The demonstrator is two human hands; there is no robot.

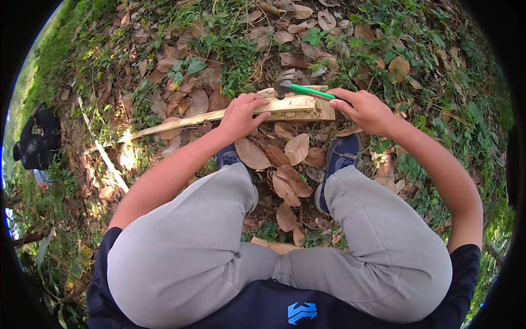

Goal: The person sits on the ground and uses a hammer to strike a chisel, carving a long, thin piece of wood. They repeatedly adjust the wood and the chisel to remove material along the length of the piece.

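Note:
I am squatting over leaf-covered ground. My left hand (241, 113) presses down on a long pale wooden slat (181, 123) that runs left across the leaves. Where the slat meets a short, thicker wood block (307, 107), my fingers hold it in place. My right hand (364, 109) is closed around the green handle of a claw hammer (298, 89). The hammer's dark metal head (282, 86) rests on or just above the top of the wood, right beside my left fingers.
My blue shoes (342, 153) stand on dry brown leaves just behind the wood. A thin pale stick (104, 156) lies at the left. Another wood piece (274, 247) lies between my legs. A person in dark clothes (35, 142) crouches far left. Green weeds surround the spot.

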